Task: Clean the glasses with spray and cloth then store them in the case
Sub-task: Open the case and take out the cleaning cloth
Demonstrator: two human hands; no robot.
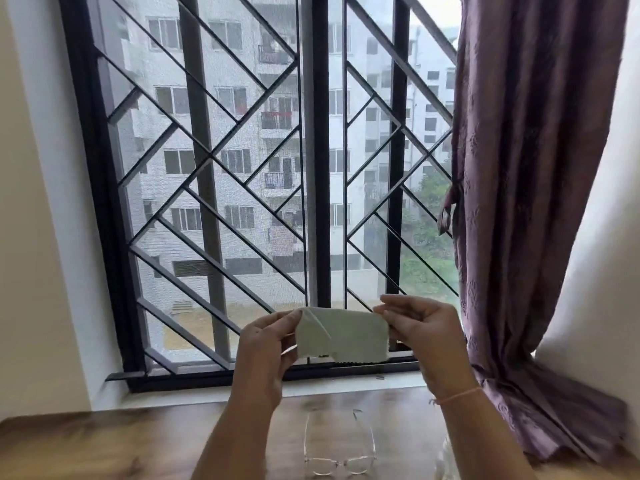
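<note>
Head view: you look over a wooden table [104, 445] toward a barred window [263, 168], with a purple curtain [526, 202] hanging at the right.
Cloth: a pale green cleaning cloth [343, 336] is stretched flat in the air between your two hands, above the table and in front of the window sill.
Left hand [266, 348]: thumb and fingers pinch the cloth's left edge.
Right hand [422, 327]: fingertips pinch the cloth's right edge; a thin pink band sits on that wrist.
Glasses: clear-framed glasses [339, 445] lie on the table below your hands, arms unfolded and pointing away from you, touched by neither hand.
Spray and case: neither is clearly in view; a blurred clear shape at the bottom right cannot be identified.
How the cloth handles: likely very light and limp, so it droops unless you keep both edges pinched.
How the glasses handle: likely light, thin and fragile, with lenses that smudge easily.
Where to hold: take the frame by the bridge or a rim edge, not the lens faces.
</note>
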